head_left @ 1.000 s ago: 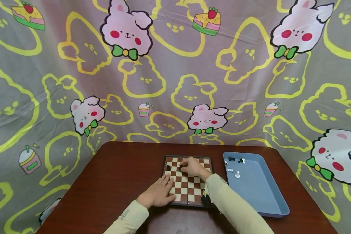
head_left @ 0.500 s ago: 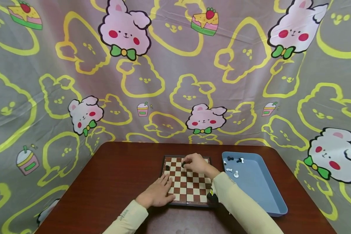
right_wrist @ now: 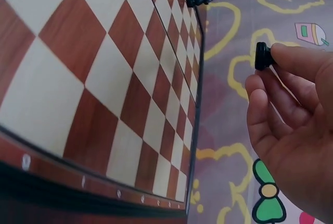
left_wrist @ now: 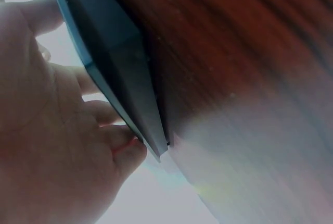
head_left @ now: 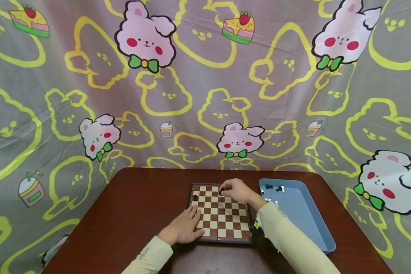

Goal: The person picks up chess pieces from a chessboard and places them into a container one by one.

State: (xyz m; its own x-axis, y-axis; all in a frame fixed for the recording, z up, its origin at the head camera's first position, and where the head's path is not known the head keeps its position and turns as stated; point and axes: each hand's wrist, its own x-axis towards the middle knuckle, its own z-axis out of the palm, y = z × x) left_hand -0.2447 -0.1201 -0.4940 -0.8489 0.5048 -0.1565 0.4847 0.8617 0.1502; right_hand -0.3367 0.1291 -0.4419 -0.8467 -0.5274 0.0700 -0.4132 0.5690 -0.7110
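Note:
A brown-and-cream chessboard (head_left: pixel 210 221) lies on the table. My right hand (head_left: pixel 235 190) is over its far half, pinching a black chess piece (right_wrist: pixel 263 56) between thumb and fingers. In the right wrist view the piece's round base faces the board, with a gap between them; its top is hidden in the fingers. Another black chess piece (head_left: pixel 195 198) stands upright near the board's far left corner. My left hand (head_left: pixel 183 227) rests with extended fingers on the board's left front edge; the left wrist view shows its palm (left_wrist: pixel 52 125) alongside the dark board rim (left_wrist: pixel 122 73).
Right of the board sits a blue-grey tray (head_left: pixel 316 207). Toward its far left end lie black chess pieces (head_left: pixel 268 187) and white chess pieces (head_left: pixel 268 199). A patterned curtain (head_left: pixel 178 91) surrounds the far and side edges of the dark red wooden table (head_left: pixel 140 201).
My right hand has carried the black chess piece to the right, from the board's left half to just past its fold line. The left hand has stayed in place on the board.

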